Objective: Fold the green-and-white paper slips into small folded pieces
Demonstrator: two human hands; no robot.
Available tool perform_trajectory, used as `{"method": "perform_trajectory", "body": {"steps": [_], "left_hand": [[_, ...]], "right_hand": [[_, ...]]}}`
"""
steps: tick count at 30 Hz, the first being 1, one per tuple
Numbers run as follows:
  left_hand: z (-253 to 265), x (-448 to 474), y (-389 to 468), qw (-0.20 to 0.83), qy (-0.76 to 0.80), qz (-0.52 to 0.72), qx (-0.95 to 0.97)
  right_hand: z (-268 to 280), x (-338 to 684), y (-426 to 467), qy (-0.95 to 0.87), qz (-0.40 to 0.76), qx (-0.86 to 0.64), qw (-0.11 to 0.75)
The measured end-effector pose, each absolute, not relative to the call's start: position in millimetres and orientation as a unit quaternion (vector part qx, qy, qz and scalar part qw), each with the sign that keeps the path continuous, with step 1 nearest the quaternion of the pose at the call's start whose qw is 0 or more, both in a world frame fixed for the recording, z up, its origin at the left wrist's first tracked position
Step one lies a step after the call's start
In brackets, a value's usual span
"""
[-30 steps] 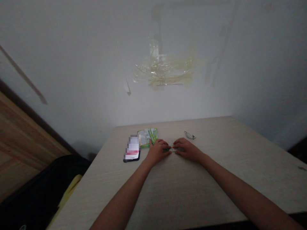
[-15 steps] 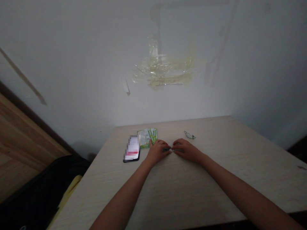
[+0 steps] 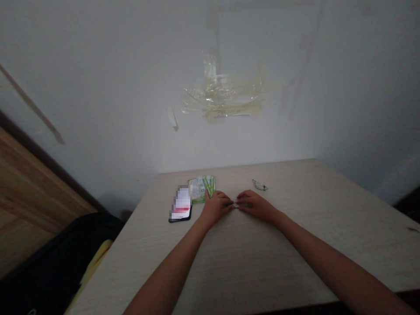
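My left hand (image 3: 217,207) and my right hand (image 3: 257,205) meet fingertip to fingertip low over the table. Between them they pinch a tiny pale piece (image 3: 235,204), mostly covered by the fingers and too small to name. Just behind my left hand lies a green and white printed packet (image 3: 197,187), partly hidden by that hand. A phone (image 3: 181,205) with a dark edge and a blurred-out screen lies left of it. Beyond my right hand rests a small green and white crumpled piece (image 3: 260,185), apart from the fingers.
The light wood-grain table (image 3: 262,271) meets a white wall (image 3: 131,87) with strips of clear tape (image 3: 226,98) on it. At the lower left are a black bag-like item (image 3: 59,258), yellow cloth (image 3: 93,267) and a wooden panel (image 3: 29,192).
The hands stay in nearly the same place. Their fingertips have shifted slightly around the tiny pale piece; everything else looks unmoved.
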State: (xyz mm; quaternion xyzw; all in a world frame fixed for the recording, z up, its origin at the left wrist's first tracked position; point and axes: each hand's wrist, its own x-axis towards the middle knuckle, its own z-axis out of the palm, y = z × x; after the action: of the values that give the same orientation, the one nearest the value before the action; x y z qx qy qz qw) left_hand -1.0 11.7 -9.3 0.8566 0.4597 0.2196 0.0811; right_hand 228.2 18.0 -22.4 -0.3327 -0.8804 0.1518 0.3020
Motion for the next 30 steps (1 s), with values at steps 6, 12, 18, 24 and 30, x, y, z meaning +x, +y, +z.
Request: {"method": "perform_trajectory", "body": {"steps": [6, 12, 18, 24, 30], "left_hand": [[-10.6, -0.1, 11.6, 0.076, 0.464, 0.228, 0.853], [-9.8, 1.8, 9.5, 0.064, 0.463, 0.221, 0.856], [-9.6, 5.0, 9.1, 0.062, 0.47, 0.214, 0.854], [-9.7, 11.0, 12.1, 0.077, 0.51, 0.221, 0.828], [-10.1, 14.2, 14.1, 0.083, 0.527, 0.229, 0.814]], "right_hand": [[-23.0, 228.3, 19.8, -0.878, 0.144, -0.34, 0.305], [-20.2, 224.7, 20.2, -0.865, 0.141, -0.374, 0.304], [-24.0, 219.6, 23.2, -0.851, 0.103, -0.413, 0.308], [-26.9, 217.8, 26.7, -0.84, 0.067, -0.458, 0.282], [-26.4, 213.1, 24.2, -0.82, 0.059, -0.498, 0.277]]}}
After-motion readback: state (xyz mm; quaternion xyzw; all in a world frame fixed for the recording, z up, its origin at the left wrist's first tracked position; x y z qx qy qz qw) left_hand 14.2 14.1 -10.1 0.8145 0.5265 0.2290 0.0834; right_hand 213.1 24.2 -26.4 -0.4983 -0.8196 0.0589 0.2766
